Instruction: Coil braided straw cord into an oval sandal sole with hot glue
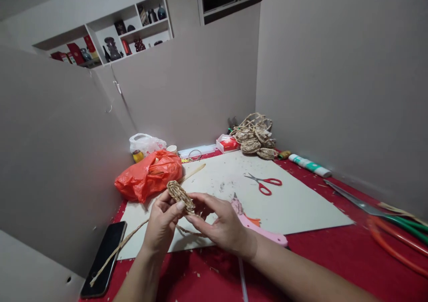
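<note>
Straw coil (180, 196) held up over the near edge of the white board (301, 204), pinched between both hands. Left hand (162, 224) grips it from the left, thumb pressed on the near face; right hand (220, 224) closes on its right edge with fingertips, palm turned in. Looks like the two-sided pinch keeps the wound rope from springing loose, a judgement only. Coil is a flat oval disc of tan braided rope, tilted on edge, rough and fibrous. A loose rope tail (117, 250) trails from under the hands toward near left, crossing the phone (104, 259).

Pink glue gun (257, 228) lies on the board just right of the right hand, nozzle pointing far, close by and likely within easy reach. Red scissors (264, 184) lie further off on the board, blades shut. Orange bag (149, 172) sits at far left of the board, a white bag (145, 142) and a small cup (171, 149) behind it. Pile of finished coils and loose rope (256, 137) sits at the far edge by the wall, a red box (227, 143) beside it. White-green tube (309, 165) to the right. Large shears (361, 204) with green handles and an orange hose (394, 244) on the red cloth (334, 257) at right, blurred. Straw scraps dot the board and cloth.
</note>
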Motion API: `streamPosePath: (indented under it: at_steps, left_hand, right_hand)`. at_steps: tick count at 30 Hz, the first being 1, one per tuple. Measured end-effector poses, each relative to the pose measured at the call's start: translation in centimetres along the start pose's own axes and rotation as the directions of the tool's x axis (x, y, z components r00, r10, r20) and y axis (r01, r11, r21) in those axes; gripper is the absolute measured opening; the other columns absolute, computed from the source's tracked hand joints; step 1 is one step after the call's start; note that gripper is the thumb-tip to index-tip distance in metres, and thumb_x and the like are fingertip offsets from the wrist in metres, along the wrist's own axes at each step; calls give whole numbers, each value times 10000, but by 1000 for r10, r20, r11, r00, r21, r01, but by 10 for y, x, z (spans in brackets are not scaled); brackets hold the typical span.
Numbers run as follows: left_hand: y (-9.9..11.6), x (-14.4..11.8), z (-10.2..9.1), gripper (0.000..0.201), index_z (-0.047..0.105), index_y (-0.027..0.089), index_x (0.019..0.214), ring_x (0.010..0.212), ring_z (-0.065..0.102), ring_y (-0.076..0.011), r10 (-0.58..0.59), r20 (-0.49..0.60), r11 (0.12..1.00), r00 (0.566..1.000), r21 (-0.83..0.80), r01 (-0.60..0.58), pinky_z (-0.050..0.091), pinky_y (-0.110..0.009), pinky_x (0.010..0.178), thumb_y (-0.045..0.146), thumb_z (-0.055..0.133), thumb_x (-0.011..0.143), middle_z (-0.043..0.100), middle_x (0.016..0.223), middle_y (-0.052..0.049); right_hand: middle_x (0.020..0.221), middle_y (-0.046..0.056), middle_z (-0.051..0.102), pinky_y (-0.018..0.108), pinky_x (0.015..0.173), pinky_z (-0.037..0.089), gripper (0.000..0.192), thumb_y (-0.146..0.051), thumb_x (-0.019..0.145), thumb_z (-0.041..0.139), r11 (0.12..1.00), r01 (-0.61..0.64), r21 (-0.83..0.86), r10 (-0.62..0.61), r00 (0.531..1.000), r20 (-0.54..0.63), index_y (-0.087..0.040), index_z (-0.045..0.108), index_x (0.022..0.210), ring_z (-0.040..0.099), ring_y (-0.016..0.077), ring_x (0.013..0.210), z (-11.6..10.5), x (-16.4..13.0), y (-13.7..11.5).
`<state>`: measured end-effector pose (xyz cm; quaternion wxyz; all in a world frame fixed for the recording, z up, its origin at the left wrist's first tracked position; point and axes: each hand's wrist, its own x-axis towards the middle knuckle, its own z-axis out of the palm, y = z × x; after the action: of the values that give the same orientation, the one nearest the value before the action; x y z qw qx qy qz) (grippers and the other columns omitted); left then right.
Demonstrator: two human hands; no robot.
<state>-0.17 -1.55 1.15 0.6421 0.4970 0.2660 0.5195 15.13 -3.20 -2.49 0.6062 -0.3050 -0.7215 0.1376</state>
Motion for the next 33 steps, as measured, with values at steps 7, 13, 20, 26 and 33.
streamPosePath:
  at_steps: [7, 13, 20, 26, 33]
  left_hand:
    - [-4, 2, 3, 340, 659, 182, 979, 832, 627, -127, 14, -23, 999, 1000, 47, -13, 501, -219, 768, 211, 784, 665, 671, 923, -29]
    - [-2, 0, 4, 265, 642, 187, 988, 825, 617, -123, 23, 7, 999, 1000, 31, -23, 497, -239, 784, 226, 721, 739, 653, 919, -28]
    - [-1, 0, -4, 379, 571, 236, 1179, 1022, 593, -163, 347, -160, 927, 924, 209, -311, 467, -289, 896, 265, 648, 809, 605, 1169, -63]
    - [5, -8, -2, 474, 584, 247, 1218, 1211, 505, -249, 490, 178, 536, 853, 710, -456, 341, -396, 1062, 141, 652, 761, 591, 1259, -83]
    - [13, -6, -10, 508, 615, 256, 1207, 973, 627, -228, 185, 309, 485, 933, 797, -360, 482, -368, 893, 93, 605, 726, 671, 1075, -79]
  right_hand:
    - [936, 50, 694, 247, 688, 547, 308, -157, 831, 602, 997, -64, 46, 66, 997, -45, -191, 567, 1135, 661, 135, 745, 3, -1, 1]
    - [930, 59, 684, 262, 674, 540, 320, -187, 833, 599, 993, -88, 72, 91, 995, -35, -198, 570, 1152, 645, 142, 738, 4, -1, -1]
    - [685, -35, 571, 207, 429, 481, 336, -338, 746, 698, 632, -554, 542, 541, 816, 203, -153, 587, 1004, 551, 79, 466, -9, 15, -7]
    - [597, -26, 595, 160, 379, 453, 297, -371, 720, 717, 354, -816, 457, 528, 578, 622, -130, 604, 853, 535, 65, 421, -20, 23, 6]
    - [593, -22, 617, 161, 416, 468, 259, -392, 774, 648, 406, -850, 336, 465, 509, 724, -139, 591, 774, 543, 59, 403, -20, 20, 15]
